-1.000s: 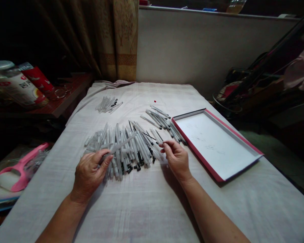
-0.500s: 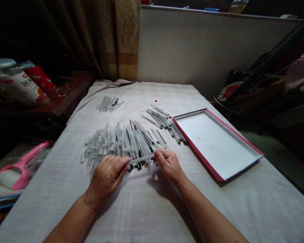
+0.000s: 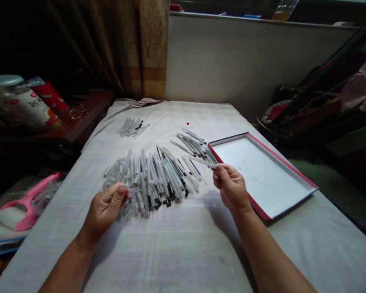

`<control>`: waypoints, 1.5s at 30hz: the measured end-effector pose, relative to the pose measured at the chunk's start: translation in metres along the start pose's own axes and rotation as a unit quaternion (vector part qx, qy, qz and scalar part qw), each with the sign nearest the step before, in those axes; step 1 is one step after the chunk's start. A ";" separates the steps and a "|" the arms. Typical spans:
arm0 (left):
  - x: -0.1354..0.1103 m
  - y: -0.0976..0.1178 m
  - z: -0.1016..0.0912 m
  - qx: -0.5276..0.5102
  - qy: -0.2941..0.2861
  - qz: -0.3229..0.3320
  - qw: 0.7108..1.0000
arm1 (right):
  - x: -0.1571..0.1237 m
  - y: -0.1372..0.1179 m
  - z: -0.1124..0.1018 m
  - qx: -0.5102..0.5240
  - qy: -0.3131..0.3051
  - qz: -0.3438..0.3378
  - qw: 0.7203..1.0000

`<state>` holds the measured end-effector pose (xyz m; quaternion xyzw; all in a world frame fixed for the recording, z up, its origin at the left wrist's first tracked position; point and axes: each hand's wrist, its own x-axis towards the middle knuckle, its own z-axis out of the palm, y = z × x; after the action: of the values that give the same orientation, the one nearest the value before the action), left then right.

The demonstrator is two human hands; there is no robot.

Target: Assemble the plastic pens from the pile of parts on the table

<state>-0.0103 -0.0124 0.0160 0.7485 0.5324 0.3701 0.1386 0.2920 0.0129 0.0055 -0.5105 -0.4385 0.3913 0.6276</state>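
Note:
A big heap of clear pen barrels with black tips (image 3: 152, 179) lies on the white cloth in front of me. My right hand (image 3: 230, 187) pinches one assembled pen (image 3: 201, 161), held just left of the red-rimmed shallow box lid (image 3: 293, 171) and near a smaller row of pens (image 3: 195, 147). My left hand (image 3: 105, 207) rests at the heap's left front edge, fingers curled with the thumb against the forefinger; what it holds, if anything, is hidden. A third small bunch of pens (image 3: 131, 127) lies further back.
The table (image 3: 177, 252) is covered with a white cloth. A tiny red bit (image 3: 187, 123) lies near the back. A side shelf at the left carries jars (image 3: 21, 106) and glasses (image 3: 77, 112). A pink tool (image 3: 27, 201) lies low on the left. Clutter stands to the right.
Both hands held one pen across the heap's front half a second ago. Now my right hand has carried it up and right toward the box lid, and my left hand has let go and dropped back left.

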 end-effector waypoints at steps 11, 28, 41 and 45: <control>0.028 0.005 0.036 0.229 0.023 0.116 0.966 | -0.015 0.028 0.023 -0.380 -0.081 -0.226 0.893; 0.017 -0.005 0.020 0.232 0.104 0.143 0.956 | 0.079 0.010 0.024 -0.657 -0.122 -0.088 0.739; 0.008 -0.013 0.026 0.218 0.107 0.163 0.956 | 0.078 0.009 0.038 -0.694 -0.113 -0.024 0.710; 0.006 -0.004 0.030 0.198 0.093 0.174 0.960 | 0.062 0.016 0.026 -0.659 -0.117 -0.050 0.741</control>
<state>0.0091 0.0006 -0.0044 0.8046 0.4667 0.3437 -0.1290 0.2858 0.0811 0.0016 -0.7243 -0.6820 0.0296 0.0973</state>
